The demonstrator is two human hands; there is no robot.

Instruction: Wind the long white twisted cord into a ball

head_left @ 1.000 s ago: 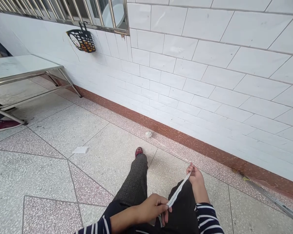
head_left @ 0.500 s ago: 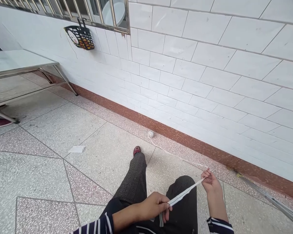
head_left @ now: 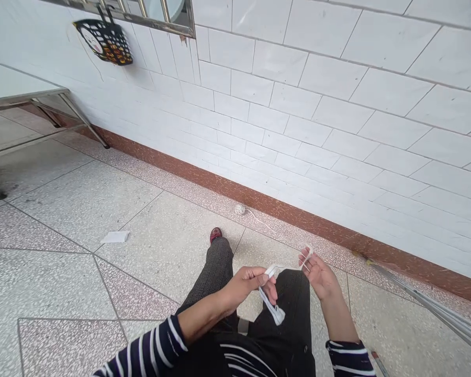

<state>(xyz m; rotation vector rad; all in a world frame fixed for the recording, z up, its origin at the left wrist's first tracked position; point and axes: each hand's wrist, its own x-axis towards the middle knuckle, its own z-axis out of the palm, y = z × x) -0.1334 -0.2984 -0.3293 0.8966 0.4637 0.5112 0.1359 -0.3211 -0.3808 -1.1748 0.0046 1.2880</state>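
"Yarn ball (head_left: 239, 209), status?"
"On floor (head_left: 70, 283) beside skirting (head_left: 215, 183); one length unwound, the bulk apparently yet wound."
"Right hand (head_left: 319, 277)?"
"Fingers loosely spread, strand (head_left: 307, 255) looped across them."
"Left hand (head_left: 255, 281)?"
"Pinching folded white strip (head_left: 275, 311); whether joined to yarn, unclear."

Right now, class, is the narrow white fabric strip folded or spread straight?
Folded: the strip is pinched in the left hand, dangling below it and bent over at the bottom.

Site presents as a household porch or yard. Noted: barred window (head_left: 165, 10) with hanging basket (head_left: 110, 46), white tiled wall (head_left: 317, 76), red-brown skirting (head_left: 220, 182) along the terrazzo floor's (head_left: 82, 191) edge.
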